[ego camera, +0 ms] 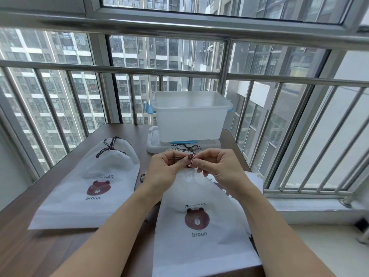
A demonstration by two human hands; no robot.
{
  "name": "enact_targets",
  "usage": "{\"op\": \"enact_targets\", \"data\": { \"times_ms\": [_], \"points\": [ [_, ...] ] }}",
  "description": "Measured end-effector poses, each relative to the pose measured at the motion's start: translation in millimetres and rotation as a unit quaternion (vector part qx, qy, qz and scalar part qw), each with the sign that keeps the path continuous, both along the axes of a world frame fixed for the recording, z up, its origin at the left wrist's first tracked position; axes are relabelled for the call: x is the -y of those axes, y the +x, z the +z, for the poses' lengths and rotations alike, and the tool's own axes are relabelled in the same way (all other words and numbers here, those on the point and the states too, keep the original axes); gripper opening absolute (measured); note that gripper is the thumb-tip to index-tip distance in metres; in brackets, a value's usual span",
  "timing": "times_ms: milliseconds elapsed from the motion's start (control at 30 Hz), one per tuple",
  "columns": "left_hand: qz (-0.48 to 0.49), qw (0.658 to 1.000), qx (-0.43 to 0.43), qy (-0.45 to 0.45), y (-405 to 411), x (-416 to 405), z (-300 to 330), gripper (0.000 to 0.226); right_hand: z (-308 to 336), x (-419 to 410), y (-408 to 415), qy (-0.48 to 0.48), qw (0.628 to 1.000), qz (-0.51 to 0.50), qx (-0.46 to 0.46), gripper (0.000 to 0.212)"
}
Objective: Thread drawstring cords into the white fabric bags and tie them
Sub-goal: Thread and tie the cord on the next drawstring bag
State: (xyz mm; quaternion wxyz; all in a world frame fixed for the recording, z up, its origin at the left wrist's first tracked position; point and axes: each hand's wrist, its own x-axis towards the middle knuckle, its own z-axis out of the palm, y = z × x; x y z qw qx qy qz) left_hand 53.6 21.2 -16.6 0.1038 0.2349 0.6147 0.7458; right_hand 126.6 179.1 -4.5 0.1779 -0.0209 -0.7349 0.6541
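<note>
Both hands meet above the gathered mouth of the near white drawstring bag (201,222), which lies at the table's (26,246) front edge. The left hand (165,168) and right hand (217,166) each pinch the dark cord (190,157), looped between their fingertips. A tied bag (87,188) lies toward the left edge; a translucent storage box (189,114) stands at the far edge.

A single wide-angle view was taken from the person's head, directed forward and down across the brown worktop (65,246) toward a barred window (179,72). Both forearms were seen entering from the bottom edge at close range, while the tower blocks outside were left far off. Straight lines were bent by the lens near the edges.
</note>
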Motion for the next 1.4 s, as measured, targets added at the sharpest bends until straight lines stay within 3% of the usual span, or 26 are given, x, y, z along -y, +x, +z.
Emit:
{"op": "enact_targets", "data": {
  "times_ms": [167,433,600,733,900,1000,1100,1233,1400],
  "points": [
    [0.013,1.000,0.016,0.016,-2.5,2.0,0.7,0.006,-4.6,0.8,-2.8,0.029,0.999,-0.023,0.021,0.016],
    [-0.011,0.999,0.021,0.029,-1.2,2.2,1.5,0.010,-7.3,9.1,-3.5,-0.057,0.998,-0.003,0.033,0.010],
    [-0.029,0.999,0.004,0.024,-3.3,3.3,-1.4,0.018,-11.1,10.5,-7.4,-0.106,0.993,0.000,0.045,0.027],
    [-0.023,0.999,-0.022,0.029,-4.8,3.2,-3.0,0.023,-12.7,13.6,-9.7,-0.125,0.990,0.031,0.058,0.012],
    [-0.001,0.999,-0.055,0.003,-7.4,1.9,-7.6,0.024,-15.6,15.9,-10.1,-0.060,0.993,0.054,0.082,0.015],
    [0.002,0.999,-0.055,-0.002,-8.4,1.1,-6.7,0.018,-13.8,7.6,-8.6,-0.071,0.988,0.054,0.123,0.012],
    [-0.004,0.998,-0.055,-0.004,-7.3,0.5,-4.4,0.017,-10.4,-3.6,-3.6,-0.123,0.970,0.122,0.169,0.032],
    [-0.007,0.999,-0.053,0.011,-7.7,3.5,-1.7,0.021,-4.4,-6.4,3.2,-0.186,0.952,0.169,0.174,0.045],
    [-0.014,0.999,-0.041,0.002,-7.2,4.8,-1.2,0.027,-1.8,-3.1,1.0,-0.191,0.964,0.094,0.160,0.019]
  ]
}}
